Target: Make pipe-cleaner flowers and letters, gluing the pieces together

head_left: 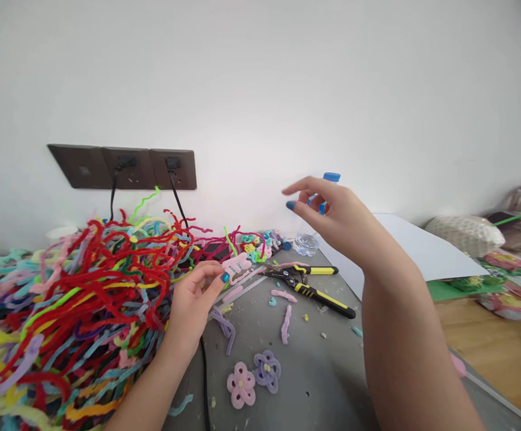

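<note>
My left hand [197, 294] pinches a pale pink fuzzy piece [237, 263] between thumb and fingertips, above the grey table [296, 365]. Raised over the table's right part, my right hand [321, 206] has its thumb and index finger apart, with nothing between them. Below it lie yellow-and-black pliers [312, 287]. A pink flower [241, 385] and a purple flower [267, 371] rest side by side near the front. Short pink pieces [286, 324] and a bent purple stem [225, 329] are on the table between the hands.
A large heap of colourful fuzzy stems [85, 299] covers the left. Behind are wall sockets [123, 167] with black cords. A bottle with a blue cap [331, 177] stands behind my right hand. White paper [413, 248] and wrapped packages [465, 233] lie at right.
</note>
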`<state>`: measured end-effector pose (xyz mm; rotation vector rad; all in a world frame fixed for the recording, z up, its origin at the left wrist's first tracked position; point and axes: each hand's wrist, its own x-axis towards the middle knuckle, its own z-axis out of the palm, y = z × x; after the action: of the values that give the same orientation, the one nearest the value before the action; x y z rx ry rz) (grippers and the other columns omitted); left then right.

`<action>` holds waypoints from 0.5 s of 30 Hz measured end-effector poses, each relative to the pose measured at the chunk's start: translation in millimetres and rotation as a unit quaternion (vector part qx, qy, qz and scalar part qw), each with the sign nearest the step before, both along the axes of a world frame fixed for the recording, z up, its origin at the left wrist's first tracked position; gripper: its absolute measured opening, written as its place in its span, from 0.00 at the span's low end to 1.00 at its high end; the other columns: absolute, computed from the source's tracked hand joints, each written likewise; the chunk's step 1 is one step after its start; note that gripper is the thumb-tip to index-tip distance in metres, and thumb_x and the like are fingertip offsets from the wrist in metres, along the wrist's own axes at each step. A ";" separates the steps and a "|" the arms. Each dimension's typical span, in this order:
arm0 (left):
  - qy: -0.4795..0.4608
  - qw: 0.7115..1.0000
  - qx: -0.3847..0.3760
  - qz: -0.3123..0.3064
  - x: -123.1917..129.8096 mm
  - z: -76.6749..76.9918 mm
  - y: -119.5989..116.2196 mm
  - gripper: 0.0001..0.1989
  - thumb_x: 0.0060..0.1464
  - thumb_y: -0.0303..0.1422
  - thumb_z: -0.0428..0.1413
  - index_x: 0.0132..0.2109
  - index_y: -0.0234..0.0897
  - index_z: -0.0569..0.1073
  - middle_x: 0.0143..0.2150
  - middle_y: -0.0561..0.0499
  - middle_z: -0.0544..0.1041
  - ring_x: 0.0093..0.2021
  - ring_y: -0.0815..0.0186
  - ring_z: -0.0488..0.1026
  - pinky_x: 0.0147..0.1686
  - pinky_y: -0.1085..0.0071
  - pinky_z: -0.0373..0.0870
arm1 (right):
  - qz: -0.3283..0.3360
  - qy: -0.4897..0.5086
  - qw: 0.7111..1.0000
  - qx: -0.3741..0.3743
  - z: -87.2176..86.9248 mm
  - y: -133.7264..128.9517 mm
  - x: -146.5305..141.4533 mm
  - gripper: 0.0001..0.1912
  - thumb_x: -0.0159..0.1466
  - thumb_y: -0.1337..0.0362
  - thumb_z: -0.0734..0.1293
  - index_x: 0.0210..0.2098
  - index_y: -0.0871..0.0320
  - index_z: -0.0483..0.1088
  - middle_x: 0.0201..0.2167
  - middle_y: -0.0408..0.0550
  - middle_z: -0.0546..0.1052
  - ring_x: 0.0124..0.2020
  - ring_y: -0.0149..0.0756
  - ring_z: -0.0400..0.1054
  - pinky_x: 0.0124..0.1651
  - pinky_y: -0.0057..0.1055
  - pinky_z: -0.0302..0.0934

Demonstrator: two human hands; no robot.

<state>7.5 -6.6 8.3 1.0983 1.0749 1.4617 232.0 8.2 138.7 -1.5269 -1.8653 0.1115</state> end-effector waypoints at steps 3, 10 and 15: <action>0.006 1.000 0.004 -0.006 -0.3 -0.4 -0.3 0.09 0.39 0.36 0.67 0.29 0.36 0.79 0.41 0.45 0.77 0.44 0.60 0.74 0.40 0.72 0.72 | -0.015 0.012 1.000 -0.017 -0.4 0.1 -3.1 0.17 0.70 0.58 0.57 0.28 0.57 0.68 0.29 0.48 0.70 0.28 0.35 0.60 0.34 0.34 0.53; 0.028 0.999 0.029 -0.032 1.6 1.3 -2.0 0.07 0.41 0.35 0.65 0.28 0.36 0.79 0.39 0.46 0.75 0.40 0.61 0.73 0.32 0.74 0.70 | 0.157 -0.031 0.979 -0.126 -6.3 0.0 -13.0 0.08 0.67 0.64 0.59 0.40 0.56 0.70 0.38 0.48 0.75 0.35 0.36 0.66 0.37 0.31 0.57; 0.069 0.994 0.056 -0.069 1.0 -2.1 -1.6 0.04 0.46 0.33 0.63 0.29 0.37 0.79 0.39 0.46 0.75 0.39 0.63 0.73 0.29 0.76 0.66 | 0.252 -0.061 0.948 -0.182 -7.5 -4.4 -25.2 0.08 0.66 0.65 0.61 0.32 0.56 0.70 0.33 0.45 0.75 0.33 0.34 0.65 0.35 0.30 0.56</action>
<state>8.4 -8.2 6.2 1.3427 1.0013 1.3656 206.8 3.7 131.2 -1.2637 -2.4018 0.6415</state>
